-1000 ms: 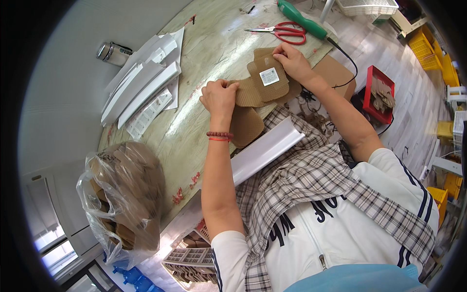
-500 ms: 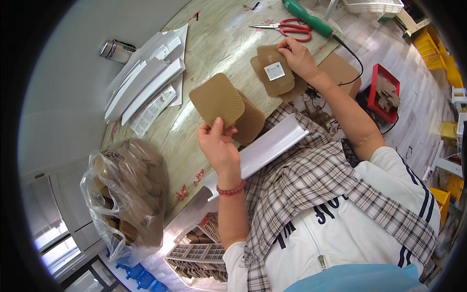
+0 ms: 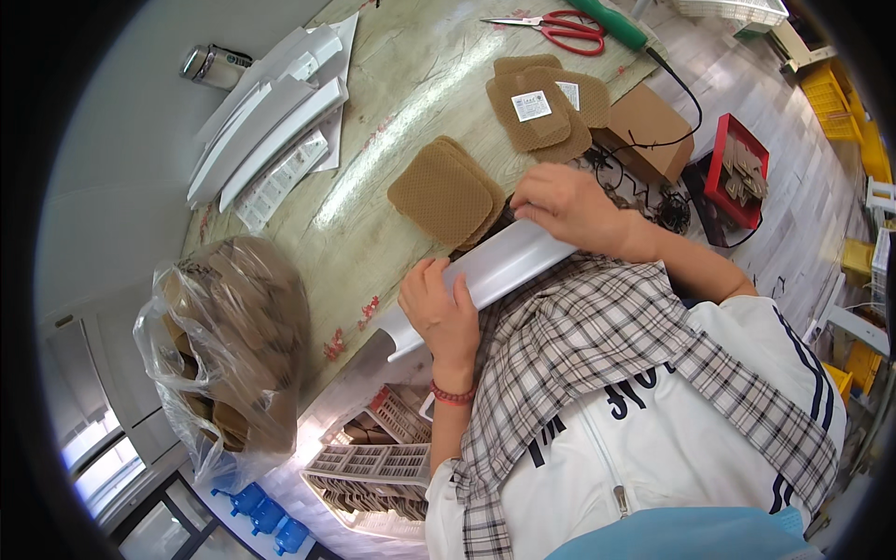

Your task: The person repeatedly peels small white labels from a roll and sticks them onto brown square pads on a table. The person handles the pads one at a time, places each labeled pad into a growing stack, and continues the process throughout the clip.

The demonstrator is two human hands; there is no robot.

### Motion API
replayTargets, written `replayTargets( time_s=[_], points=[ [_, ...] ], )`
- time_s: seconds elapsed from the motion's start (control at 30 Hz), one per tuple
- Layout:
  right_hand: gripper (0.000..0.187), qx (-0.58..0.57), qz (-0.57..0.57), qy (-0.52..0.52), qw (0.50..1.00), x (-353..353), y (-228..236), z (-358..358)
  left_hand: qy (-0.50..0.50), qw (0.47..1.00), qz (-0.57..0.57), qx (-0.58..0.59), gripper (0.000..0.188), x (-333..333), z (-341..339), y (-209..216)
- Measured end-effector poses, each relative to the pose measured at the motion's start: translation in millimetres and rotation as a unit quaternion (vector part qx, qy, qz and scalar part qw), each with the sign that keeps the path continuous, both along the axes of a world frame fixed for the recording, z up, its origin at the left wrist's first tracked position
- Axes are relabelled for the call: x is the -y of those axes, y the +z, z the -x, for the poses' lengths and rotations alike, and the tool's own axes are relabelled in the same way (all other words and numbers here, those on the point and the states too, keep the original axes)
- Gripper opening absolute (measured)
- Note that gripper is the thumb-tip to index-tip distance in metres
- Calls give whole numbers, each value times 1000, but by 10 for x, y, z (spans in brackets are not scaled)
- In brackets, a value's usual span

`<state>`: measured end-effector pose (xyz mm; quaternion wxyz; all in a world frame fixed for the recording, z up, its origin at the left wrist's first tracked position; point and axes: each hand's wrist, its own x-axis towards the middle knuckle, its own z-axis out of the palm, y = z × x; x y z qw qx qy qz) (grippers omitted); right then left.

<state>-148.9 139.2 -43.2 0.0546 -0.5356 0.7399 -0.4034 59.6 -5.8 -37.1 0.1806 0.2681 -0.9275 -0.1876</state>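
A long white curled strip, like stiff paper, lies slantwise along the table's near edge above my lap. My left hand is on its left part, thumb on one side and fingers on the other. Closed at its upper right edge, my right hand has curled fingertips that partly hide what they pinch. Just beyond the strip sits a small stack of brown rounded-corner textured pads. Farther right is an overlapping pile of similar pads, two of them bearing white labels.
Red-handled scissors and a green corded tool lie at the far right. White curled sheets and a metal flask are at left. A plastic bag of brown pieces stands near left; a red box is right.
My left hand has let go of a brown pad, now stacked on another, and moved onto the white strip. My right hand has left the labelled pads and come to the strip.
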Motion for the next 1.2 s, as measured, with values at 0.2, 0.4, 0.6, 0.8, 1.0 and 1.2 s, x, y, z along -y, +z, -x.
replayTargets(
  time_s=[0.2, 0.4, 0.6, 0.8, 1.0, 1.2],
  points=[
    [13, -93, -40, 60, 993, -28, -206, -156, -71, 995, -13, 68, 28, 163, -247, 24],
    [19, -218, 98, 72, 968, -234, -137, -22, -74, 975, -207, -10, 18, 111, -432, 77],
    [26, -245, 106, 84, 960, -443, -255, -40, -52, 921, -382, 53, 29, 47, -325, -7],
    [36, -177, 36, 111, 977, -502, -278, -69, -99, 956, -272, 57, 36, -164, 15, -77],
    [34, -76, 13, 79, 994, -361, -394, -107, -103, 968, -229, -13, 38, -261, 67, -173],
    [28, -5, -15, 43, 999, -386, -478, -193, -121, 976, -175, -40, 37, -291, 50, -276]
  ],
)
